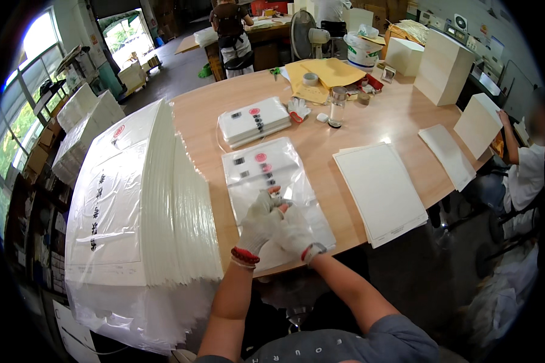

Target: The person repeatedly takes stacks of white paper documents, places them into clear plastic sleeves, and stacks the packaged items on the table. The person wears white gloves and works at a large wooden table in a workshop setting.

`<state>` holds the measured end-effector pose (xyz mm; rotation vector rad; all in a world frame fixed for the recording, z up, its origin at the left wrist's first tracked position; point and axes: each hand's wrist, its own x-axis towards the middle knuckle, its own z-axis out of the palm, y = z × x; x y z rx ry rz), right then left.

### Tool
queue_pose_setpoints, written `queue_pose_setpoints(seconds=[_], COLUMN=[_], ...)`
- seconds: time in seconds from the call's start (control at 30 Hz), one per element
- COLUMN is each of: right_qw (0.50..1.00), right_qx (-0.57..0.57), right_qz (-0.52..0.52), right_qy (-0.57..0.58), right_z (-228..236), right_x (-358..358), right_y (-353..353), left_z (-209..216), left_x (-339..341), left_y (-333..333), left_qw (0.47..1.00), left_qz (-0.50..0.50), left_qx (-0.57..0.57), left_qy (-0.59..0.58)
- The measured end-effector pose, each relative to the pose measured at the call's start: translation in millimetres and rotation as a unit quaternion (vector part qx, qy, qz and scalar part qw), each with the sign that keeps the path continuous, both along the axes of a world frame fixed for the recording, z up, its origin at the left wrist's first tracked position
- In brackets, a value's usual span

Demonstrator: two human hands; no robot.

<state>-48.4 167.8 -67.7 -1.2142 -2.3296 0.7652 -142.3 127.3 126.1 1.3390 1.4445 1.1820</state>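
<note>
A clear plastic bag [263, 158] with dark print and red round marks lies flat on the table in front of me, with white sheet-like contents showing through. Over its lower half, my left hand [258, 221] and my right hand [293, 230] meet, both in white knit gloves with bare fingertips poking out. The fingers of each hand are drawn together. What they pinch, if anything, is hidden between them. A loose stack of white paper sheets [380, 190] rests to the right of the bag.
A tall stack of plastic-wrapped packs [121, 212] stands at left. Beyond the bag are bagged packs [254, 121], a glove [298, 110], a glass jar [337, 107] and yellow paper [327, 72]. White paper blocks [443, 68] line the right side. A co-worker [524, 175] sits there.
</note>
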Motion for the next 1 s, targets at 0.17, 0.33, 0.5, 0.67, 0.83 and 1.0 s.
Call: queue_pose_setpoints(seconds=[0.17,0.33,0.5,0.67,0.83,1.0], right_qw=[0.990,0.989,0.944,0.981,0.950,0.967], right_qx=[0.000,-0.002,0.282,0.115,0.279,0.190], right_qz=[0.092,-0.057,-0.078,-0.137,-0.114,0.145], right_qy=[0.105,0.134,-0.150,-0.069,-0.075,-0.085], right_z=[79.6,127.0,66.1,75.5,83.4,161.9], right_x=[63.1,179.1,277.7,297.3,292.6,227.6], right_y=[-71.4,-99.3,-57.4,-37.0,-47.8,-148.3], left_z=[-6.6,-22.1,-22.0,-30.3,-52.7,-182.0], left_x=[8.7,21.0,22.4,61.6,130.1,140.0], left_y=[-31.4,-70.9,-96.8,-126.2,-121.8,-96.9], left_qw=[0.988,0.936,0.883,0.918,0.972,0.719], left_qz=[-0.005,0.039,0.140,0.056,-0.215,-0.161], left_qx=[-0.002,0.125,0.270,0.281,-0.086,-0.363], left_qy=[0.151,0.325,0.356,0.274,0.040,-0.571])
